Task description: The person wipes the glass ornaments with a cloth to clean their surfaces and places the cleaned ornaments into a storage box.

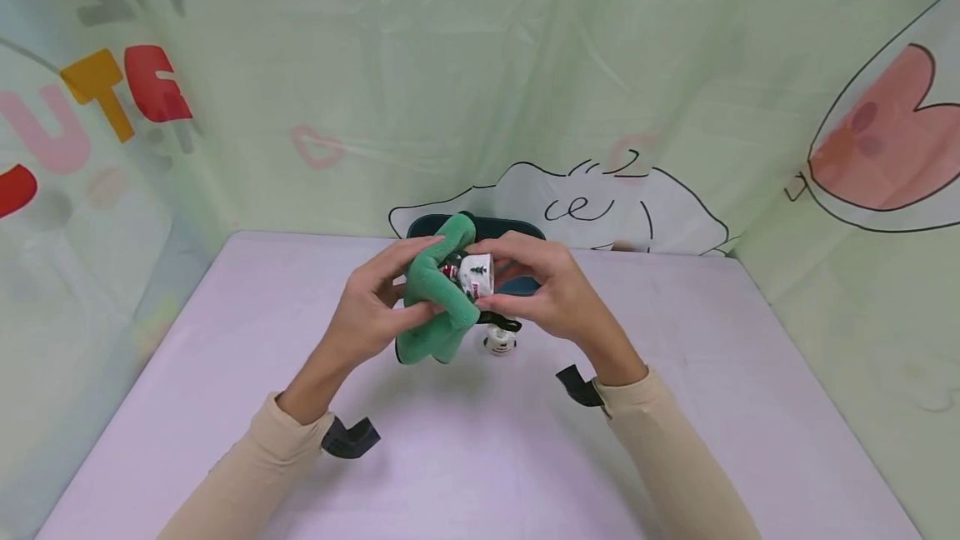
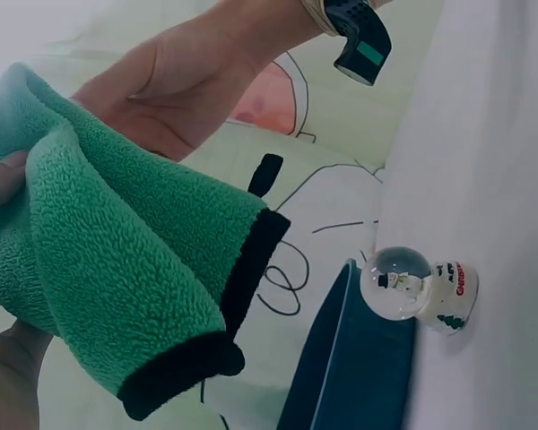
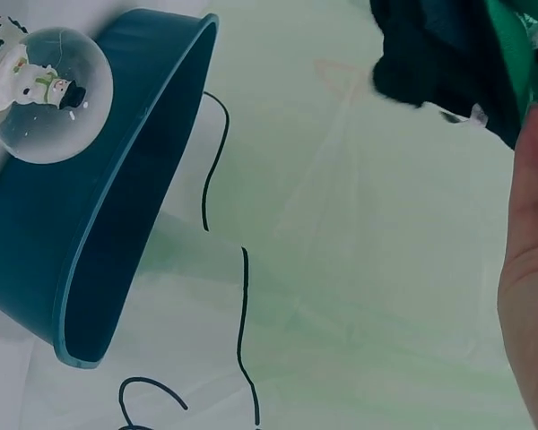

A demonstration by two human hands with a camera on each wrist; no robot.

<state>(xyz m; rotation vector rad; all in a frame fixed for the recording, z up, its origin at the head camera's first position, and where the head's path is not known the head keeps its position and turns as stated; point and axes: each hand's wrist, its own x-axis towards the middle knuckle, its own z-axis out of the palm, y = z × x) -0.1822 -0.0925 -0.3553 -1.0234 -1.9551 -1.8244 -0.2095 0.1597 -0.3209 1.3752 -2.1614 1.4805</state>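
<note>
A green plush cloth (image 1: 438,290) with black edging drapes over my left hand's side of a snow globe (image 1: 478,275). My left hand (image 1: 371,298) grips the cloth around the globe's glass end. On the other side, my right hand (image 1: 547,277) holds the white printed base between thumb and fingers. The globe lies sideways, its glass largely hidden by cloth. In the left wrist view, the cloth (image 2: 152,260) hides the held globe. At the right edge of the right wrist view, my right hand (image 3: 533,242) shows only partly.
A second snow globe (image 2: 399,285), with a snowman inside, stands upright on the table (image 1: 465,457). Behind it is a dark teal bin (image 3: 99,179), close to the pale green backdrop curtain (image 1: 450,107). Black straps (image 1: 351,438) stick out from both wrists.
</note>
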